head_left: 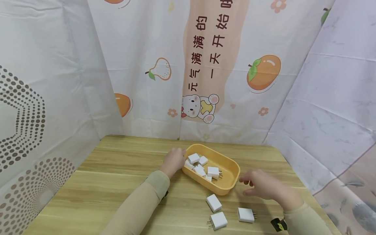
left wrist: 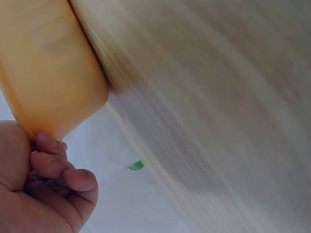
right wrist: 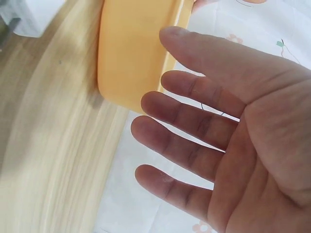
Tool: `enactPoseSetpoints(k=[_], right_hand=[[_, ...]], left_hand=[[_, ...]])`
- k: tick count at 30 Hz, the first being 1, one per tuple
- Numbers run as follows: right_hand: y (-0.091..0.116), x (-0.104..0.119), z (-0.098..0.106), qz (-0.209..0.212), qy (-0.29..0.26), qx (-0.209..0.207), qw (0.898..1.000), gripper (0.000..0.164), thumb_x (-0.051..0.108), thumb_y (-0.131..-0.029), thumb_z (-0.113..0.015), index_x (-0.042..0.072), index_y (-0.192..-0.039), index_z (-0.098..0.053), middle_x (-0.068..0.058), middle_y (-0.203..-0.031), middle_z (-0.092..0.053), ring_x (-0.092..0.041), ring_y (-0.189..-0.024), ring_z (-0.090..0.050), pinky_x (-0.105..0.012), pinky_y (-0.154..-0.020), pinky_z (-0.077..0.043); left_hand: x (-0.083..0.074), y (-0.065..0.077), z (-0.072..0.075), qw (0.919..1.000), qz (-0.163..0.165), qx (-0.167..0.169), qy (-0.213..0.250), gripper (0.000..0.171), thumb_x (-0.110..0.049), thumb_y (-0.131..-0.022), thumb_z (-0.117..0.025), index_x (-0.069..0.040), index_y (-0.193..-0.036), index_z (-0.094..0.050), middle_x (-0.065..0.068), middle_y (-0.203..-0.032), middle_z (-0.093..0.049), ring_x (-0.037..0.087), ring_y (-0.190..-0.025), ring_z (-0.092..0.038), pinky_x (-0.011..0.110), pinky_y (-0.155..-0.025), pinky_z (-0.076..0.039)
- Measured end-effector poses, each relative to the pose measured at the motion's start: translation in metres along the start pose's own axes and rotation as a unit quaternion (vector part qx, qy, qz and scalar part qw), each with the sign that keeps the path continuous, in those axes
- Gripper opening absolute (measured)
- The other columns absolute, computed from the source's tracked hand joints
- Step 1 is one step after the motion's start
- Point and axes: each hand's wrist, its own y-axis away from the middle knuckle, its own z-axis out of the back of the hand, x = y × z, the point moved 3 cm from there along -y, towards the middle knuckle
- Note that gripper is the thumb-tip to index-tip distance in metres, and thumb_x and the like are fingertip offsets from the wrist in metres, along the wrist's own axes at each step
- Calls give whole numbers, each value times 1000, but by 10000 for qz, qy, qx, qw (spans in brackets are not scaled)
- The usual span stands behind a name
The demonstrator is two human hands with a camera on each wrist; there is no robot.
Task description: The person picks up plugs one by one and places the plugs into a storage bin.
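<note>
A yellow plastic basket (head_left: 227, 163) stands on the wooden table, several white two-prong charger plugs (head_left: 213, 171) heaped toward its left side. At its left end my left hand (head_left: 174, 160) pinches the rim between thumb and curled fingers, seen against the basket's outer wall (left wrist: 48, 63) in the left wrist view. My right hand (head_left: 262, 185) hovers just off the basket's right end, holding nothing. Its fingers (right wrist: 180, 148) are spread and relaxed in the right wrist view. In front of the basket lie three loose plugs: one nearest it (head_left: 213, 203), one below (head_left: 218, 220), one to the right (head_left: 246, 215).
Behind the wood-grain table (head_left: 117, 182) hangs a white curtain (head_left: 141, 107) printed with fruit and writing. More cloth closes in the left (head_left: 79, 81) and right sides (head_left: 329, 107). A dark strap (head_left: 278, 225) sits at my right wrist.
</note>
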Motion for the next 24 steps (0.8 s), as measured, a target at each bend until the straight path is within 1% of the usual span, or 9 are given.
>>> enactPoseSetpoints(k=[4,6,10,14,19,24], right_hand=[[2,0,-8,187,-37,-14,9998,27,18,-79,-86,8,-102,-76,3,-91,-70,-15,-76,-63,-32,-66,-53],[4,0,-12,243,-86,29,9997,26,20,-79,-85,8,-101,-76,4,-92,-71,-13,-76,-62,-31,-65,-52],[7,0,-21,223,-153,234,9994,29,23,-77,-85,10,-101,-76,8,-92,-69,-11,-77,-61,-30,-65,-51],[10,1,-27,182,-280,409,9986,31,24,-74,-86,12,-101,-76,12,-92,-68,-8,-78,-60,-30,-67,-51],[13,2,-33,128,-695,677,9952,35,28,-73,-89,14,-103,-76,12,-96,-68,-6,-80,-59,-30,-69,-51],[14,3,-39,58,-958,971,9906,37,31,-73,-90,16,-104,-76,16,-94,-66,-5,-80,-59,-29,-70,-51]], left_hand=[[0,0,0,10000,-37,-11,-20,34,-11,-104,-57,-12,-70,-54,3,-62,-46,16,-56,-47,28,-49,-42],[0,0,0,10000,-41,-27,12,36,-10,-104,-56,-12,-69,-52,3,-61,-45,15,-55,-45,28,-48,-41],[1,0,-1,10000,-53,-34,17,38,-10,-105,-54,-13,-68,-48,2,-60,-42,15,-54,-42,27,-47,-38],[0,0,-1,9999,-96,-14,-62,38,-10,-105,-55,-13,-68,-48,2,-61,-42,15,-55,-43,28,-48,-39],[-1,-1,0,9998,-116,30,-141,34,-6,-101,-59,-13,-69,-51,2,-63,-47,16,-59,-47,30,-52,-43],[-2,-1,0,10000,-48,72,-42,34,-5,-101,-60,-12,-68,-51,3,-63,-47,16,-59,-47,29,-51,-43]])
